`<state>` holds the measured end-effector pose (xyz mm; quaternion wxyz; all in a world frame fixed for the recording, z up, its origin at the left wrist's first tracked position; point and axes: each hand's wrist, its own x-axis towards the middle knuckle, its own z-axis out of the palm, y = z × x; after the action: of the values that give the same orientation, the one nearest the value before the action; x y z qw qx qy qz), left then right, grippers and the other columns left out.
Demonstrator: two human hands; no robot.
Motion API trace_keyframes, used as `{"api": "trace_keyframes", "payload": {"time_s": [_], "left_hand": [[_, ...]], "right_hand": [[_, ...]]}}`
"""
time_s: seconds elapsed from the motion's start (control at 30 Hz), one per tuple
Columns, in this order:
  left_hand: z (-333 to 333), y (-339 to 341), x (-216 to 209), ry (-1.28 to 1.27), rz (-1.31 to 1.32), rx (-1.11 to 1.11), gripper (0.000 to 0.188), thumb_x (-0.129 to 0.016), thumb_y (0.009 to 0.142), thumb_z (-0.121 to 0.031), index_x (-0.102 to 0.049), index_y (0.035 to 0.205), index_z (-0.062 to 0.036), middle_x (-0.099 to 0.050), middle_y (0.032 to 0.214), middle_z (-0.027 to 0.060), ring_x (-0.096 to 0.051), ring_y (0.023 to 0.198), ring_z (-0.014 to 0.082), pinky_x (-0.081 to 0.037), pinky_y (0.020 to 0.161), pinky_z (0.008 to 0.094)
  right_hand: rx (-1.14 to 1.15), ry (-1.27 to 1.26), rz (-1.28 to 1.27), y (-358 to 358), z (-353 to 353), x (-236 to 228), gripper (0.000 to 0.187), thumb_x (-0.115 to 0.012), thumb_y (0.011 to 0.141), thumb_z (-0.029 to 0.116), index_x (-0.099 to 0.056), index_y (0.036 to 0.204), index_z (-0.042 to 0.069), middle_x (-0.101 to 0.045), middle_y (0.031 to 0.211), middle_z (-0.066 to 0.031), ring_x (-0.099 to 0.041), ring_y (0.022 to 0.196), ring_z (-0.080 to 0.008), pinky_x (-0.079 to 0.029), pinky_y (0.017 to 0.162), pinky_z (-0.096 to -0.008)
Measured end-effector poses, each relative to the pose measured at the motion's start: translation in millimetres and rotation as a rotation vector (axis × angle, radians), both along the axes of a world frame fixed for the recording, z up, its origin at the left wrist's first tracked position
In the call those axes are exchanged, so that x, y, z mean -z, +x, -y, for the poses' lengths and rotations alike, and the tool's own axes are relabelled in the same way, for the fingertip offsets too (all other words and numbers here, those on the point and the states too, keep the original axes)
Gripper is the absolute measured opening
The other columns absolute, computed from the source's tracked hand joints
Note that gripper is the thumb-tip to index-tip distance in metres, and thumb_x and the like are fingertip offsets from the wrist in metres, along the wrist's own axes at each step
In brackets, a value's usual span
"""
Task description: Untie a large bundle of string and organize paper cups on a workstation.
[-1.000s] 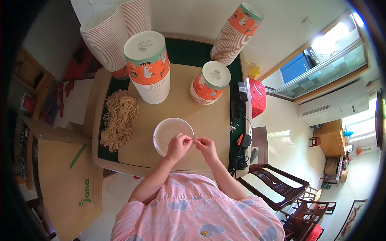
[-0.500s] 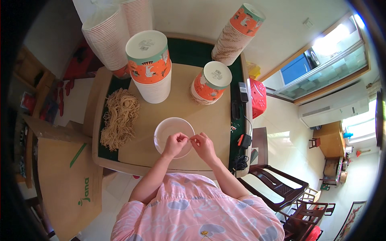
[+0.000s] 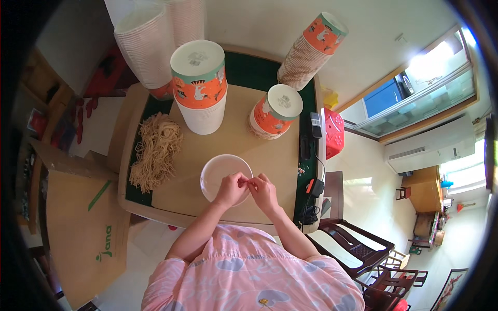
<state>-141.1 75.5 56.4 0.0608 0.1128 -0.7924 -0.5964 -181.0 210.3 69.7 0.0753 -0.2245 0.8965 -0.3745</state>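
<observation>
Table (image 3: 244, 140), tan top with dark green border, unchanged across the last second. Nothing on it shifted: tall cup stack with white lid (image 3: 199, 85) far left-centre, shorter orange cup stack (image 3: 273, 111) right of it, leaning stack (image 3: 311, 52) far right, plain white cup stacks (image 3: 148, 44) far left. Pile of tan strands (image 3: 155, 150) along the left edge, same heap as before. Cardboard box (image 3: 83, 228) off the near-left corner. Red stool (image 3: 333, 132) right of the table.

White bowl (image 3: 224, 176) near-centre, same spot, looks empty where visible.

Change is small, in the hands only. Left hand (image 3: 231, 189) and right hand (image 3: 265, 193) drawn nearer the body, now over the bowl's near rim, fingertips touching between them. Both pinching something tiny at the junction; too small to identify. Remaining fingers curled in. Fine two-handed work at the rim, probably a strand or band being handled.
</observation>
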Motion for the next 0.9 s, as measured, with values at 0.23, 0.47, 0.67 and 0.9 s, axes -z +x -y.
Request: {"api": "trace_keyframes", "payload": {"time_s": [0.23,0.47,0.67,0.9], "left_hand": [[4,3,4,-0.071,-0.019,-0.04,0.007,-0.064,0.071,-0.001,-0.058,0.074,-0.0006,-0.063,0.073,0.0127,-0.063,0.066,0.0224,-0.05,0.06,0.0309],[8,3,6,0.211,-0.019,-0.068,0.007,-0.062,0.075,0.003,-0.061,0.08,-0.0005,-0.064,0.074,0.0072,-0.063,0.07,0.0142,-0.051,0.063,0.026],[13,6,14,0.247,0.044,-0.01,0.008,-0.062,0.08,0.0,-0.063,0.088,0.001,-0.065,0.079,0.004,-0.06,0.068,0.0082,-0.05,0.062,0.0216],[11,2,10,0.009,-0.019,-0.051,0.004,-0.061,0.08,-0.006,-0.061,0.083,-0.0027,-0.063,0.077,0.0103,-0.062,0.066,0.0185,-0.048,0.058,0.0304]], "right_hand": [[-0.016,-0.008,-0.046,0,-1,2,0.006,-0.064,0.077,0.01,-0.064,0.081,0.006,-0.056,0.077,-0.0098,-0.06,0.065,-0.0244,-0.049,0.06,-0.0336],[-0.044,-0.067,0.016,1,4,-7,0.006,-0.064,0.077,0.01,-0.064,0.082,0.006,-0.057,0.078,-0.0097,-0.059,0.068,-0.0249,-0.048,0.06,-0.0348],[0.005,-0.142,0.053,1,3,-1,0.007,-0.066,0.077,0.009,-0.064,0.083,0.006,-0.056,0.076,-0.0097,-0.058,0.062,-0.0231,-0.047,0.055,-0.0326],[-0.015,-0.159,0.022,2,4,1,0.003,-0.064,0.076,0.007,-0.062,0.079,0.005,-0.055,0.073,-0.01,-0.057,0.062,-0.025,-0.046,0.055,-0.0338]]}}
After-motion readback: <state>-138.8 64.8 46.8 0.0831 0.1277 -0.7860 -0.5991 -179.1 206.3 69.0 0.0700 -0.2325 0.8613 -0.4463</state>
